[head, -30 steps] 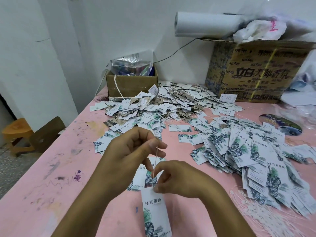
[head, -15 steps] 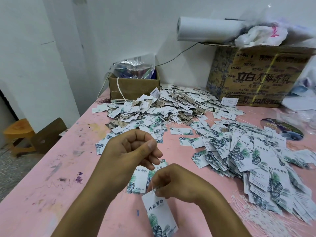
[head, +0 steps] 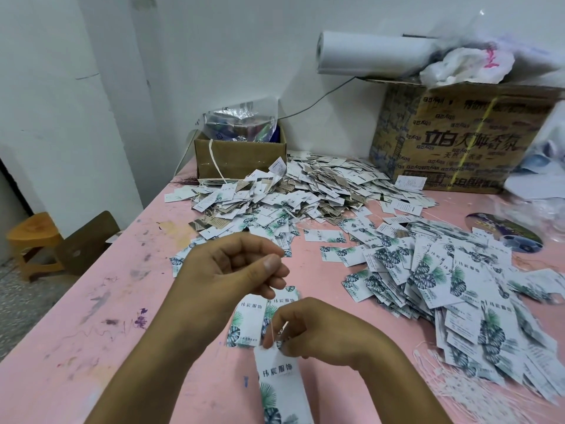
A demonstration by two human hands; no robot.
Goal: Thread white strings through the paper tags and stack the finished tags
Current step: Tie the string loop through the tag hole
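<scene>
My right hand (head: 308, 327) pinches the top of a white paper tag (head: 282, 387) printed with green leaves; the tag hangs down toward me. A thin white string (head: 271, 328) runs up from the tag's top to my left hand (head: 235, 267), which pinches it between thumb and curled fingers just above. Two more tags (head: 247, 319) lie flat on the pink table (head: 91, 301) under my hands. A loose bundle of white strings (head: 452, 381) lies at the near right.
A big heap of tags (head: 305, 194) with strings fills the middle back. Another spread of leaf-print tags (head: 458, 289) covers the right. A small cardboard box (head: 241, 157) and a large printed carton (head: 458, 139) stand against the wall. A wooden stool (head: 33, 240) stands left of the table.
The tag in my right hand has dropped lower and nearer to me. My left hand has pulled the string up and closed its fingers tighter on it.
</scene>
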